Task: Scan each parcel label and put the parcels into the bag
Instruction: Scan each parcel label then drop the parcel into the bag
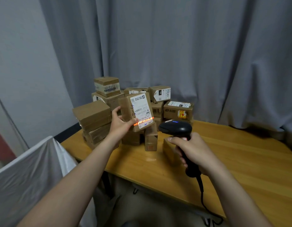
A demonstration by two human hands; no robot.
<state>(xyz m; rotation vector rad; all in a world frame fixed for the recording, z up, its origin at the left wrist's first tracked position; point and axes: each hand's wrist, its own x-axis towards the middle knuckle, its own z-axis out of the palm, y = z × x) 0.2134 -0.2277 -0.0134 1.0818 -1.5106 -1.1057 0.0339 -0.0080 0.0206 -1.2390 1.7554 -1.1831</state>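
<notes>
My left hand (120, 122) grips a small brown cardboard parcel (125, 107) held upright above the table, its white label (141, 110) facing me. An orange scan line glows across the label's lower barcode. My right hand (191, 148) grips the handle of a black barcode scanner (175, 127), whose head points at the label and shows a blue light. Behind them a pile of several cardboard parcels (93, 115) covers the table's far left. The white bag (32, 174) stands open at the lower left, beside the table.
The wooden table (240, 161) stretches to the right. One small parcel (170, 151) lies just under my right hand. The scanner's black cable (202, 197) hangs off the table's front edge. Grey curtains hang behind.
</notes>
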